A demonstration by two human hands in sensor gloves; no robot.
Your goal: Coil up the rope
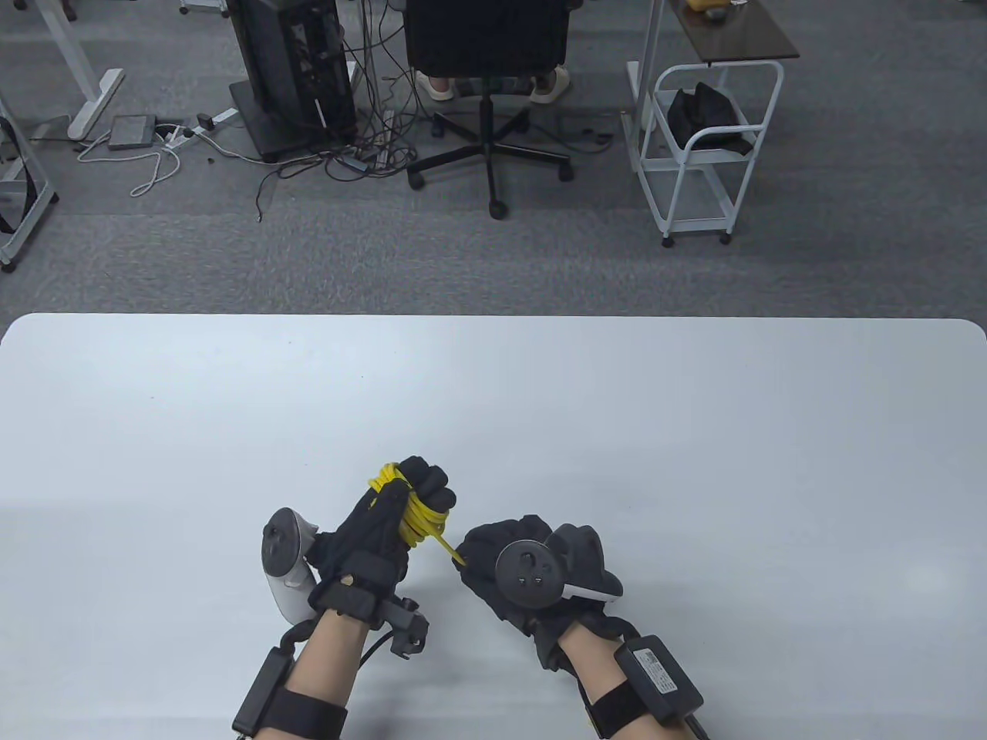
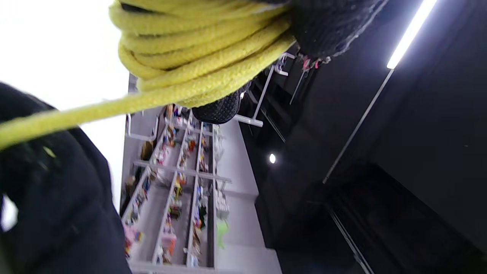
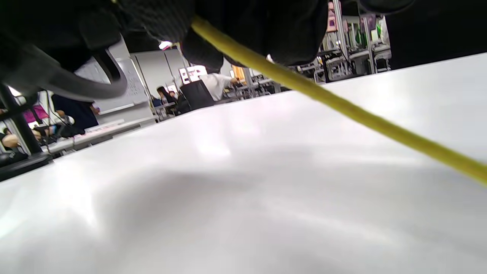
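Wound round the left hand (image 1: pixel 393 516), the yellow rope (image 1: pixel 420 515) runs taut, down-right, into the right hand (image 1: pixel 501 566)'s closed grip.

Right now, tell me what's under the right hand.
A short yellow rope strand runs from the coil on the left hand into the right hand, above bare white table. The glove hides the fingers' grip, and the rope's end cannot be seen.

Black gloved hands (image 1: pixel 385 532), grey trackers (image 1: pixel 284 559), bare forearms (image 1: pixel 324 655)
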